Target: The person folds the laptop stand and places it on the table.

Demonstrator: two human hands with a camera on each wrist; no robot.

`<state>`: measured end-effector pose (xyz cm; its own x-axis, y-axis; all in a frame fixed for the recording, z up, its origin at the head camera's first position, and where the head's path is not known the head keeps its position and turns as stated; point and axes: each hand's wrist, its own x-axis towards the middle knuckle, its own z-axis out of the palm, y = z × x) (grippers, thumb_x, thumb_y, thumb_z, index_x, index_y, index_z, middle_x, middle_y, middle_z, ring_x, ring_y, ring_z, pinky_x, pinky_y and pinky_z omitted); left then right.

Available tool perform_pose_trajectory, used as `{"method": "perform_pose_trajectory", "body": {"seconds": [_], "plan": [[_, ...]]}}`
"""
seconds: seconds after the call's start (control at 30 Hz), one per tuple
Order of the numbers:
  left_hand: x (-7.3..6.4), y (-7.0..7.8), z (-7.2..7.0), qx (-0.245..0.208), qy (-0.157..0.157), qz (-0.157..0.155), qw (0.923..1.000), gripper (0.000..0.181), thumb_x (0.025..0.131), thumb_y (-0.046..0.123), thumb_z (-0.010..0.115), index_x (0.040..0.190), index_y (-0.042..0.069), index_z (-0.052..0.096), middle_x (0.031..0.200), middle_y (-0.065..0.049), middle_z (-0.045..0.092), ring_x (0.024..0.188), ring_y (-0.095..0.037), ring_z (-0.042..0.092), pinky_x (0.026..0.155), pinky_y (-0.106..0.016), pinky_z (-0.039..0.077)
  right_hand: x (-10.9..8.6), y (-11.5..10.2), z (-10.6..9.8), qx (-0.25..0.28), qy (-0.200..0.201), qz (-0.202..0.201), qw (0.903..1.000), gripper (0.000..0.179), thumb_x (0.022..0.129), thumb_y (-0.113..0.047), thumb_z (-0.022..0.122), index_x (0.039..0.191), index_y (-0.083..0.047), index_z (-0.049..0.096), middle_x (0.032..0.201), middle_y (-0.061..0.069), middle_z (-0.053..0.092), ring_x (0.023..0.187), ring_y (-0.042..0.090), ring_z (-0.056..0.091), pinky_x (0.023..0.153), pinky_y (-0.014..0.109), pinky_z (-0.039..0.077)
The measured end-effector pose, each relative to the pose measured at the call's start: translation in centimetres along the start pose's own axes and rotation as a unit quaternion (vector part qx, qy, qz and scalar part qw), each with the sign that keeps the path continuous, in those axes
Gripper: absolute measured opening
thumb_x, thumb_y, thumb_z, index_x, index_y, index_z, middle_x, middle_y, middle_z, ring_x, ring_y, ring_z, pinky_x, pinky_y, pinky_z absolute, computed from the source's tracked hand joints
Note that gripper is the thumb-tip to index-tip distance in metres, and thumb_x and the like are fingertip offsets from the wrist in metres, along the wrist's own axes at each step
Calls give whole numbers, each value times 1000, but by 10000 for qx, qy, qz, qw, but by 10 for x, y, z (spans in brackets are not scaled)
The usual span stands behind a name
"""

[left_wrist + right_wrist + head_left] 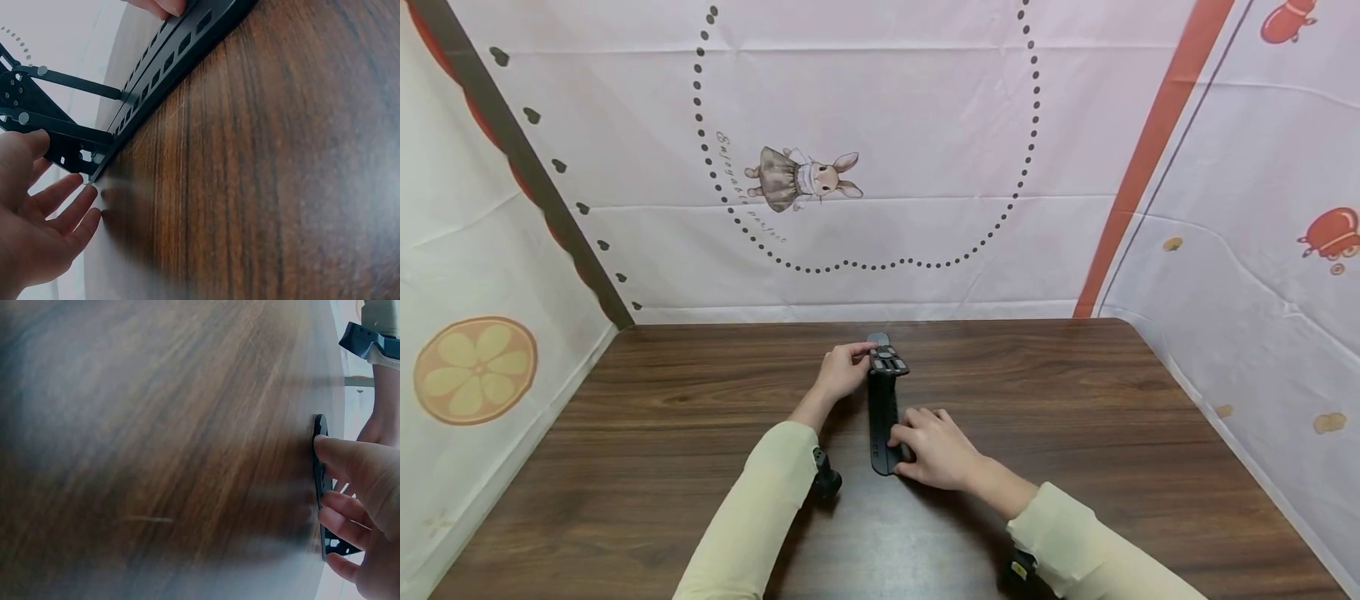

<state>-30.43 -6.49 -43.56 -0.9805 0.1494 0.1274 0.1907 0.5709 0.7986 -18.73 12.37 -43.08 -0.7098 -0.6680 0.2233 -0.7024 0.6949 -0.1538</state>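
A black metal folding stand (882,417) stands lengthwise on the table. Its long base (156,74) has a row of slots, and two struts (78,84) hold a tilted upper plate (889,361) above the far half. At the raised part, my left hand (841,372) holds the plate's side, thumb against a strut and the other fingers spread below. My right hand (938,450) grips the near end of the base by its right edge, index finger on top and thumb low at the side. In the right wrist view, the right thumb (340,453) lies against the base's edge.
The brown wooden table (1075,417) extends around the stand on all sides. Behind its far edge hangs a pale printed cloth (925,150), with more cloth along both sides. A black wrist camera (826,477) sits under the left sleeve.
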Motion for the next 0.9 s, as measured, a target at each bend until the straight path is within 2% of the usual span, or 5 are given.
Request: {"method": "perform_pose_trajectory", "body": {"seconds": [0.27, 0.47, 0.63, 0.83, 0.9], "plan": [[-1, 0, -1, -22, -59, -83, 9999, 32, 93, 15, 50, 124, 12, 60, 120, -12, 61, 102, -21, 61, 71, -30, 50, 0, -2, 1, 17, -11, 46, 10000, 23, 76, -36, 73, 93, -23, 65, 86, -7, 51, 73, 10, 45, 77, 41, 43], [-1, 0, -2, 20, -184, -139, 9997, 34, 94, 14, 48, 127, 14, 57, 117, -15, 62, 73, -21, 59, 53, -24, 42, 2, -4, -1, -12, 17, 44, 10000, 24, 75, -36, 74, 92, -22, 65, 87, -6, 52, 75, 11, 48, 76, 41, 44], [-1, 0, -2, 124, -108, -156, 9997, 34, 94, 15, 49, 127, 16, 57, 119, -15, 61, 72, -18, 57, 56, -23, 40, 6, -7, -1, 25, -60, 108, 9999, 25, 75, -35, 74, 93, -21, 65, 88, -6, 52, 78, 11, 48, 75, 38, 42], [-2, -2, -1, 167, -182, -140, 9996, 35, 96, 16, 46, 130, 17, 54, 123, -14, 59, 52, -19, 45, 50, -25, 38, 3, -6, -1, 64, -86, 37, 9999, 23, 78, -33, 73, 95, -21, 65, 92, -3, 52, 80, 14, 51, 76, 41, 44], [-3, -1, -1, 211, -198, -131, 9995, 35, 96, 17, 46, 130, 18, 54, 124, -13, 59, 60, -19, 53, 55, -26, 40, 2, -4, -2, 174, -182, -7, 9997, 22, 80, -32, 71, 99, -21, 65, 95, -3, 53, 82, 14, 51, 74, 39, 43]]}}
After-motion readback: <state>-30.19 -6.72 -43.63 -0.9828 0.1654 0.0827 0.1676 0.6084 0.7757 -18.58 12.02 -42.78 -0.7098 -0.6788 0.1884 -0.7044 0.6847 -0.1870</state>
